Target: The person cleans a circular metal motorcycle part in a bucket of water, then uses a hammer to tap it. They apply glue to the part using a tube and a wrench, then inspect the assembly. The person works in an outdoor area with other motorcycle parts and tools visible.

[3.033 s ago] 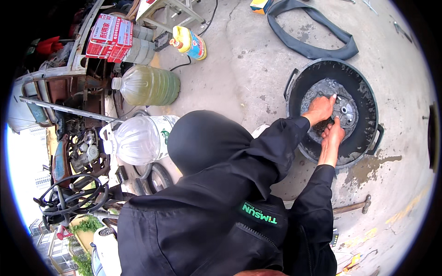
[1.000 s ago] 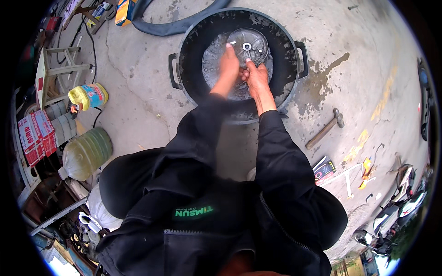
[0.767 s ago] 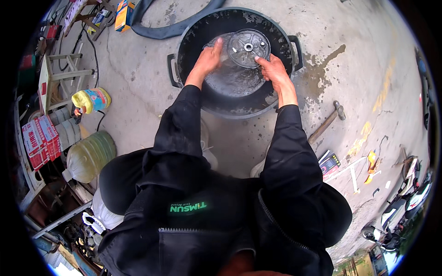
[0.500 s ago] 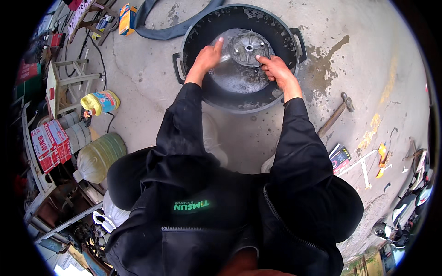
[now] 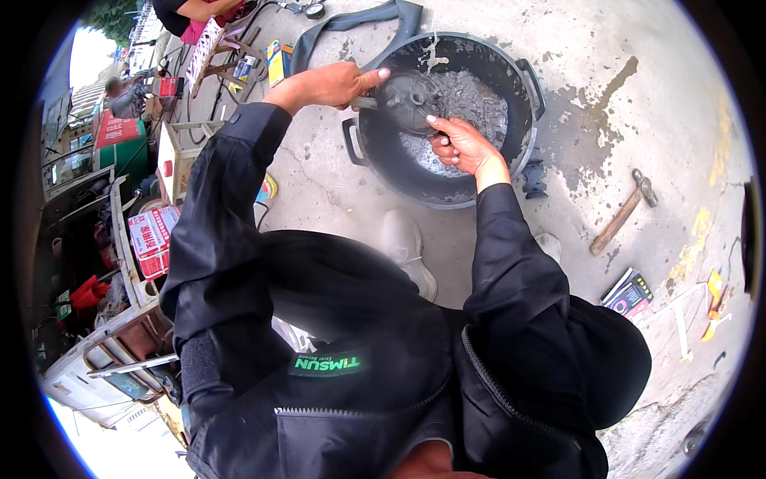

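Two hands' fingers clamped on a wet metal disc (image 5: 408,100), its underside hidden, above the basin (image 5: 523,152).

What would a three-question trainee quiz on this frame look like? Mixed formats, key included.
1. True or false: both hands grip the round metal part over the black tub.
2. Multiple choice. The hammer lies: A) inside the tub, B) on the concrete floor on the person's right of the tub, C) in the left hand.
3. Fill in: the tub holds ____ liquid.

Key
1. True: the left hand holds its left edge, the right hand its lower right edge.
2. B.
3. Foamy grey; it looks like water.
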`<state>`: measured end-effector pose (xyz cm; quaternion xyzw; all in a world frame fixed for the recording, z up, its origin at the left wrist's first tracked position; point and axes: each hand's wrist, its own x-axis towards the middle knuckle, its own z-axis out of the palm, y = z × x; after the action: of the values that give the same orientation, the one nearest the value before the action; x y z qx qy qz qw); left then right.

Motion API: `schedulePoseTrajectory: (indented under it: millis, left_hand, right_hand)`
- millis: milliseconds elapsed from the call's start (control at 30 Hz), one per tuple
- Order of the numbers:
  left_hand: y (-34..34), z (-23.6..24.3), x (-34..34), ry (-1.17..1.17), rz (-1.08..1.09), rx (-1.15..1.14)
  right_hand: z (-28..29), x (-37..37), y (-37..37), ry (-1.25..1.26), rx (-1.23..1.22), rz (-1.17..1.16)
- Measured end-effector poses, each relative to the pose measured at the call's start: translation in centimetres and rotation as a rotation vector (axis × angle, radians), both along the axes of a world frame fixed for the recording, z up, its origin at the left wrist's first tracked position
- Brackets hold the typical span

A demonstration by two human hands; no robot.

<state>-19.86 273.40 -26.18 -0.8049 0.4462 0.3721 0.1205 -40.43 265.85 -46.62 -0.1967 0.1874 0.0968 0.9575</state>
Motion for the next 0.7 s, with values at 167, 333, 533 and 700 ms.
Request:
schedulePoseTrajectory:
  millis: [167, 333, 533, 700]
  left_hand:
    - [-2.0, 1.6, 1.6, -0.014, -0.136, 0.102]
    - [-4.3, 1.5, -0.9, -0.118, 0.0, -0.006]
    - [-1.5, 2.9, -0.5, -0.245, 0.027, -0.078]
    - [-0.4, -5.0, -6.6, -0.479, 0.454, -0.619]
  right_hand:
    - [1.4, 0.4, -0.8, -0.101, -0.088, 0.029]
    - [4.3, -0.4, -1.2, -0.236, -0.124, 0.112]
    - [5.2, 0.1, -0.8, -0.153, -0.137, -0.173]
    - [8.7, 5.6, 0.6, 0.11, 0.075, -0.546]
